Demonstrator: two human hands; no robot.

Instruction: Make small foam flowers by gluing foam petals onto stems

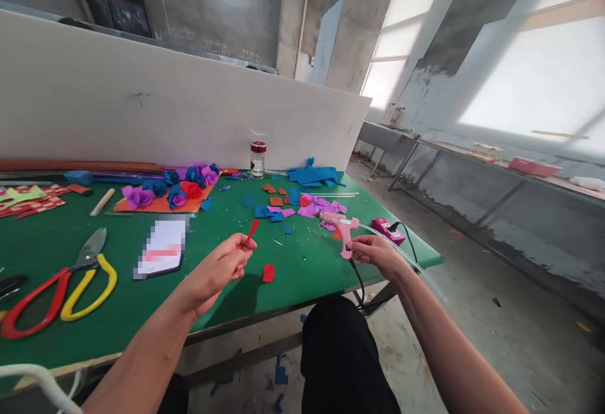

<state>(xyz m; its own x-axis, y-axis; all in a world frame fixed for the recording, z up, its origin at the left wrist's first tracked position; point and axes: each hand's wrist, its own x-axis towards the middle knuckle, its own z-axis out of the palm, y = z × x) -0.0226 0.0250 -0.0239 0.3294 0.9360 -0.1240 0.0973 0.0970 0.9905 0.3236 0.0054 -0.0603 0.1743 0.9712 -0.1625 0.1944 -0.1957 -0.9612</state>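
Pinched between the fingers of my left hand is a small rolled red paper piece, its wider end pointing up. My right hand is closed on the lower handle of a pink glue gun, whose nozzle points left over the table. A clear glue stick sticks out of the gun's back, and a black cord hangs from its handle. One red paper square lies on the green table between my hands. Purple paper pieces are scattered just beyond the nozzle.
Scissors with red and yellow handles and a phone lie on the left. Paper flowers, a glass jar and blue paper are near the white board. A pink power socket sits by the right edge.
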